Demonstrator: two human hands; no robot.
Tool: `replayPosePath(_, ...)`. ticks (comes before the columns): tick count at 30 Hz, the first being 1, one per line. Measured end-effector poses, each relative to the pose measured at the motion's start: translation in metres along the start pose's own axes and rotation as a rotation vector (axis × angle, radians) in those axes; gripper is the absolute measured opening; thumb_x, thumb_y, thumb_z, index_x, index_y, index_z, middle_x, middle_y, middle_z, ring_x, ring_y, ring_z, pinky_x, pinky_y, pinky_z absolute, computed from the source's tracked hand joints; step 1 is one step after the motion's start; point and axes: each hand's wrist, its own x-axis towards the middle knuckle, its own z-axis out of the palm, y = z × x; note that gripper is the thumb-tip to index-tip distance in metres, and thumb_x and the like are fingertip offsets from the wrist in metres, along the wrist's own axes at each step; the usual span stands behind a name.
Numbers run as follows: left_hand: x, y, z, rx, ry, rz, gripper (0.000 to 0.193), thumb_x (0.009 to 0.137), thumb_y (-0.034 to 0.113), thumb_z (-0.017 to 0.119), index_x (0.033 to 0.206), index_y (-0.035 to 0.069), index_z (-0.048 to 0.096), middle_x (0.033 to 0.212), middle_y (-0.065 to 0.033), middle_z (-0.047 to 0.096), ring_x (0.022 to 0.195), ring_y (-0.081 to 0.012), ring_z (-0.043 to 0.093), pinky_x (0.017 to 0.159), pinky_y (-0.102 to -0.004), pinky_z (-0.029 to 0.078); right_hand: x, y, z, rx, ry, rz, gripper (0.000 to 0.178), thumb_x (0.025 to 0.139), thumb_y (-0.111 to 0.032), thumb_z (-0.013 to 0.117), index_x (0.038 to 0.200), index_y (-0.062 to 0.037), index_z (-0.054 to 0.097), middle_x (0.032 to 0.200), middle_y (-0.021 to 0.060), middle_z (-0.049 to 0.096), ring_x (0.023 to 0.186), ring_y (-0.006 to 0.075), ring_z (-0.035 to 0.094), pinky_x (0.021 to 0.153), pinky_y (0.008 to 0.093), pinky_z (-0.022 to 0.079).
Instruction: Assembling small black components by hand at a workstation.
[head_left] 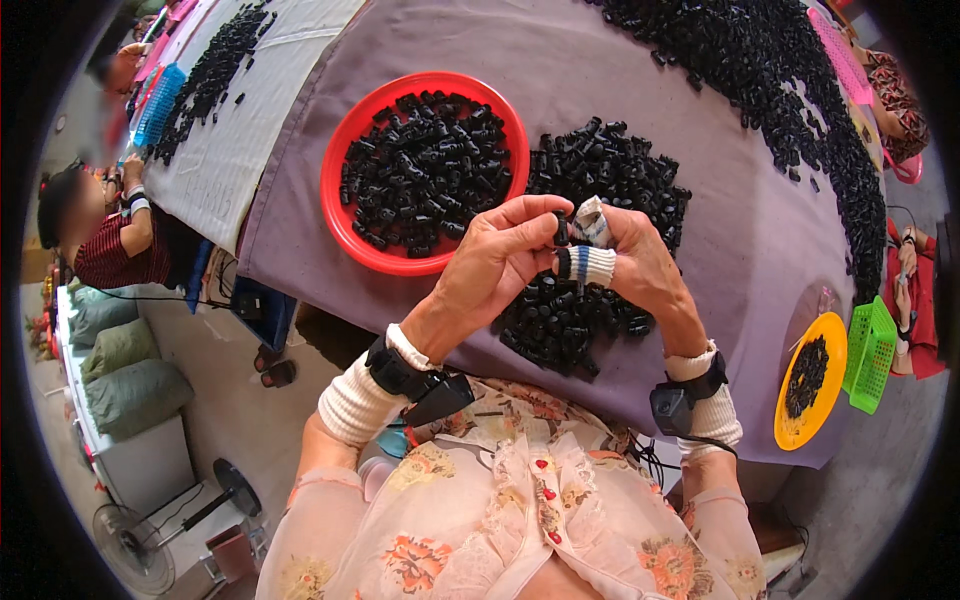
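Note:
My left hand (500, 245) pinches a small black cylindrical plastic part (561, 229) upright between thumb and fingertips. Facing it, my right hand (645, 262) is closed, its fingers curled in close to that part. White cloth covers two of its digits, one a sleeve (590, 265) with dark stripes; whatever this hand grips is hidden. Both hands are above a loose pile of similar black parts (610, 180) on the purple-grey tablecloth (420, 40). Just left of the pile, a round red basin (335, 215) holds many more of them.
A yellow oval tray (835, 390) with small dark pieces lies at the right, beside a green basket (870, 355). More black parts (740, 70) spread across the far right. Another person (115, 235) sits at the left, near a blue basket (160, 105). A fan (135, 545) stands lower left.

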Motion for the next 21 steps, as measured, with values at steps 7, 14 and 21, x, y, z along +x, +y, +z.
replayPosePath(7, 0.001, -0.002, -0.002, 0.145, 0.100, 0.045, 0.020, 0.081, 0.002, 0.058, 0.101, 0.002, 0.057, 0.084, -0.0033, 0.059, 0.078, -0.0101, 0.058, 0.070, -0.0264, 0.050, 0.000, -0.008, 0.007, 0.002, 0.023, 0.072, 0.022, 0.071, -0.019, 0.071, 0.076, -0.0034, 0.057, 0.063, -0.0023, 0.051, 0.057, 0.0050, 0.044, 0.052, 0.0229, 0.038)
replayPosePath(14, -0.004, 0.014, -0.021, 0.102, 0.146, 0.123, 0.013, 0.081, 0.004, 0.056, 0.093, 0.000, 0.057, 0.075, -0.0057, 0.057, 0.065, -0.0159, 0.058, 0.066, -0.0277, 0.049, -0.001, -0.013, 0.007, 0.016, 0.064, 0.192, 0.027, 0.071, -0.016, 0.074, 0.068, -0.0057, 0.049, 0.059, -0.0071, 0.043, 0.056, 0.0029, 0.039, 0.050, 0.0208, 0.032)
replayPosePath(21, -0.014, 0.071, -0.059, 0.282, 0.371, 0.416, 0.015, 0.082, 0.004, 0.059, 0.096, 0.000, 0.060, 0.081, -0.0058, 0.061, 0.063, -0.0133, 0.060, 0.061, -0.0265, 0.052, -0.003, -0.008, -0.012, 0.071, 0.177, 0.205, 0.021, 0.073, -0.018, 0.072, 0.071, -0.0085, 0.054, 0.056, -0.0069, 0.047, 0.045, 0.0022, 0.041, 0.039, 0.0192, 0.030)
